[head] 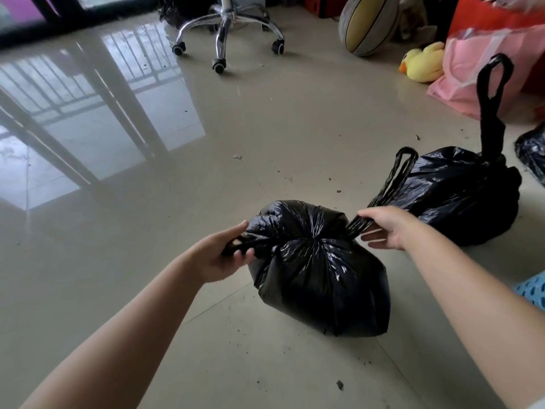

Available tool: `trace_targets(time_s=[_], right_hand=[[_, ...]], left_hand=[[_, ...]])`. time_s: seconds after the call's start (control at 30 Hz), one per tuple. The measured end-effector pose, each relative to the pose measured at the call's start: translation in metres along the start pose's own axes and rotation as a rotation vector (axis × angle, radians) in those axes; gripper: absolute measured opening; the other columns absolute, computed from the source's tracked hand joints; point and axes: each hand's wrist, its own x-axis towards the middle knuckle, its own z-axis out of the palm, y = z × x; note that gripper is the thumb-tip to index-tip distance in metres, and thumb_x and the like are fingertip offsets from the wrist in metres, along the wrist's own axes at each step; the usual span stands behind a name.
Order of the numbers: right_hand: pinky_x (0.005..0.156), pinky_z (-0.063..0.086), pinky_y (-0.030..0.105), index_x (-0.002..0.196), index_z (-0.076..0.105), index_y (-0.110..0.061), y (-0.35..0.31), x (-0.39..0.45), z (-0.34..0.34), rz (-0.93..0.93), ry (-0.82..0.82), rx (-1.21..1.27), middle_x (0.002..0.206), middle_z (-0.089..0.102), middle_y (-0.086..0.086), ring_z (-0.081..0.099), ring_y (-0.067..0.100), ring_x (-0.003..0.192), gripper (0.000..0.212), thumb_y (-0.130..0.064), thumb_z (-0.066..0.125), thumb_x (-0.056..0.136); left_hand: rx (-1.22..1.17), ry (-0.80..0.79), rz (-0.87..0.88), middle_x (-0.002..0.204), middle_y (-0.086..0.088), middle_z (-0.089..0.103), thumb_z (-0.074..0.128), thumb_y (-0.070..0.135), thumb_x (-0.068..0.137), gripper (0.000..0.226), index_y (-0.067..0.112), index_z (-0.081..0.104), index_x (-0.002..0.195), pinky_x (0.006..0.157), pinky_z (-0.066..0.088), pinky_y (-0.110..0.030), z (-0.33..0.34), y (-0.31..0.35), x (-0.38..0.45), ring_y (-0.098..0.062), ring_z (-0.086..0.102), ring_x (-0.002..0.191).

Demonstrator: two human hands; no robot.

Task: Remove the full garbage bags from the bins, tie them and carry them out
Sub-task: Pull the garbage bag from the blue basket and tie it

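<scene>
Near black garbage bag (321,276) sits on the tiled floor (206,143), gathered neck up, its two handle loops drawn out sideways; left hand (224,255) grips the left loop, fingers curled round it; right hand (383,228) pinches the right loop (395,178), which runs up and away to the right; second black bag (460,196) just behind, one handle upright; plush duck (421,63), basketball (368,22), chair base (227,31) beyond.
</scene>
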Motion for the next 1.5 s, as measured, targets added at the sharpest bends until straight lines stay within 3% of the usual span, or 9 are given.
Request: trace_targets(time_s=[0.1,0.23,0.33,0.5,0.7,1.03,1.23,1.37,1.5], right_hand=[[0.053,0.048,0.026,0.071,0.050,-0.013,-0.003,-0.002,0.006,-0.231,0.025,0.226,0.068,0.056,0.004,0.052,0.015,0.061,0.025,-0.019,0.047,0.095],[0.064,0.047,0.030,0.069,0.053,-0.013,-0.003,-0.009,0.020,-0.292,-0.127,0.420,0.038,0.062,-0.007,0.063,0.010,0.054,0.036,-0.023,0.035,0.099],[0.066,0.045,0.031,0.067,0.049,-0.011,-0.003,-0.013,0.023,-0.293,-0.150,0.465,0.034,0.060,-0.003,0.061,0.015,0.055,0.041,-0.026,0.030,0.100],[0.045,0.037,0.024,0.059,0.031,-0.014,0.002,-0.012,0.020,-0.295,-0.195,0.783,0.024,0.027,-0.007,0.029,0.009,0.020,0.047,-0.033,0.024,0.101],[0.033,0.017,0.004,0.055,0.026,-0.017,0.004,-0.007,0.028,-0.252,-0.125,0.481,0.022,0.019,-0.006,0.014,0.005,0.018,0.049,-0.036,0.024,0.100],[0.031,0.015,0.006,0.060,0.034,-0.013,0.013,0.002,0.018,-0.165,-0.133,0.488,0.021,0.020,-0.007,0.015,0.005,0.017,0.040,-0.027,0.030,0.097],[0.031,0.013,0.004,0.055,0.035,-0.014,0.021,0.002,0.016,-0.147,-0.147,0.555,0.027,0.025,-0.005,0.018,0.006,0.020,0.035,-0.012,0.032,0.090],[0.028,0.015,0.002,0.060,0.036,-0.012,0.028,0.004,0.016,-0.139,-0.223,0.659,0.021,0.024,-0.005,0.018,0.004,0.015,0.036,-0.016,0.027,0.095],[0.036,0.036,0.015,0.062,0.043,-0.008,0.031,0.006,0.010,-0.202,-0.172,0.745,0.031,0.044,-0.001,0.040,0.010,0.026,0.039,-0.014,0.029,0.098]], left_hand=[[-0.150,-0.157,0.324,0.058,-0.014,0.067,0.091,-0.004,0.016,0.052,-0.005,0.065,0.060,0.040,0.053,-0.014,0.001,-0.004,0.002,-0.013,0.068,0.046],[0.631,0.155,0.594,0.088,-0.003,0.059,0.056,-0.004,0.086,0.016,-0.001,0.062,0.101,0.062,0.049,-0.009,0.023,-0.032,0.010,-0.006,0.060,0.072],[0.682,0.244,0.852,0.088,-0.001,0.058,0.044,0.002,0.095,0.020,0.002,0.064,0.098,0.076,0.042,-0.003,0.039,-0.041,0.014,0.013,0.056,0.076],[0.224,-0.122,0.692,0.045,0.003,0.054,0.022,0.023,0.101,0.045,0.012,0.035,0.059,0.061,0.049,-0.016,0.059,-0.028,0.006,-0.010,0.057,0.053],[0.241,0.049,0.608,0.030,0.007,0.029,0.029,0.030,0.101,0.049,0.016,0.024,0.054,0.042,0.033,-0.018,0.058,-0.044,0.013,-0.016,0.032,0.043],[1.186,-0.042,0.956,0.076,0.005,0.048,0.032,0.019,0.079,0.018,0.030,0.044,0.071,0.063,0.033,-0.009,0.070,-0.045,0.002,0.004,0.042,0.063],[1.179,-0.223,0.990,0.083,0.020,0.062,0.034,0.008,0.092,0.027,0.011,0.061,0.094,0.082,0.041,0.003,0.086,-0.040,0.000,0.026,0.057,0.077],[1.150,-0.248,0.884,0.059,0.015,0.064,0.031,0.003,0.099,0.033,0.023,0.047,0.078,0.069,0.046,-0.010,0.109,-0.044,0.007,0.008,0.059,0.057],[1.085,-0.001,0.639,0.036,0.003,0.052,0.029,0.016,0.100,0.032,0.019,0.040,0.070,0.048,0.038,-0.018,0.113,-0.051,0.025,-0.007,0.047,0.035]])
